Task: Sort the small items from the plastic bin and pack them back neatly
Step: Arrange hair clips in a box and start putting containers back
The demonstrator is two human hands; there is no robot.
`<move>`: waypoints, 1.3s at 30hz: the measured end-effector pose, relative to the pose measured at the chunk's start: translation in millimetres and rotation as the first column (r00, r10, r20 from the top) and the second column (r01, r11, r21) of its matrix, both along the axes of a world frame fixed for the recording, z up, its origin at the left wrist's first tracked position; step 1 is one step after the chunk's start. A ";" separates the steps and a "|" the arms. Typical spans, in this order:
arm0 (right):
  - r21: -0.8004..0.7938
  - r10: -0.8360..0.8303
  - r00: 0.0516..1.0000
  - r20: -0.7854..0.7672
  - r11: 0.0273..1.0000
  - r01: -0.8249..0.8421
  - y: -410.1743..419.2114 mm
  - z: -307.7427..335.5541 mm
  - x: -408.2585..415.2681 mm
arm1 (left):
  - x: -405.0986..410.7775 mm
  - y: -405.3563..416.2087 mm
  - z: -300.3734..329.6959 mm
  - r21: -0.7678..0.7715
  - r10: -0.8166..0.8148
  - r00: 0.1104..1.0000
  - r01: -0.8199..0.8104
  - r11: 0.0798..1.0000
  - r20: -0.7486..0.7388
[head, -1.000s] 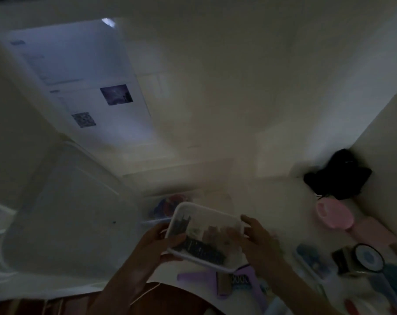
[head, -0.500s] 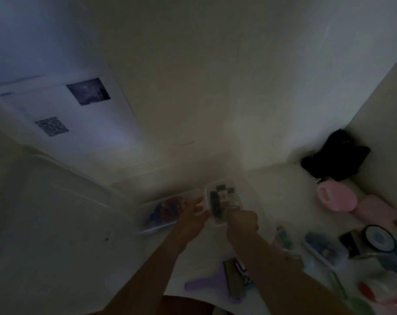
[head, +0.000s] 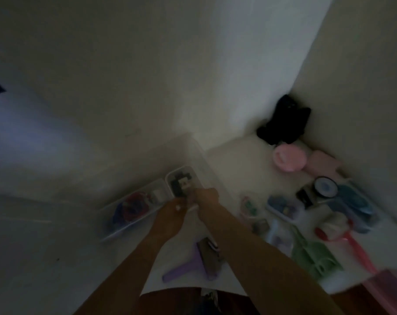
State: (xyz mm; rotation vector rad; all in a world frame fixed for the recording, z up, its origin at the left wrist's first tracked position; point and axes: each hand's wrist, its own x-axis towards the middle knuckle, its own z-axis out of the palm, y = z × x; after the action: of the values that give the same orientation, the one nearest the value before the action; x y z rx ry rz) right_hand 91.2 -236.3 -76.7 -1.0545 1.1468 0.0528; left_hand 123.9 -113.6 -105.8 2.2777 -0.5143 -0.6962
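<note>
Two small trays sit inside the plastic bin (head: 199, 153) so far: one of red and blue bits (head: 134, 209), and the tray of dark pieces (head: 181, 181) that my left hand (head: 173, 209) and right hand (head: 205, 196) grip close together at its near edge; much remains loose on the desk (head: 236, 169), judging by the green comb (head: 311, 253) and purple item (head: 181, 270); roughly early on.

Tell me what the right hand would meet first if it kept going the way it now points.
Probably the small clear tray of dark items, right ahead of the right hand. The hand seems to be at its near edge already, though blur and dim light leave contact unclear.
</note>
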 end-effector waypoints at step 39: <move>-0.601 -0.476 0.851 -0.223 0.754 0.265 -387.8 -78.7 -364.2 | -283.1 -413.9 -50.7 -0.011 0.025 0.853 -0.036 0.999 -0.522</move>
State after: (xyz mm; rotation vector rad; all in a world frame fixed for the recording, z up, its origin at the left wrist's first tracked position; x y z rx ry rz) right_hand -273.1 -624.0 -155.4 -1.3297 1.7707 -0.4555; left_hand -159.2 -527.5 -156.5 1.9523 -0.2173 -1.2356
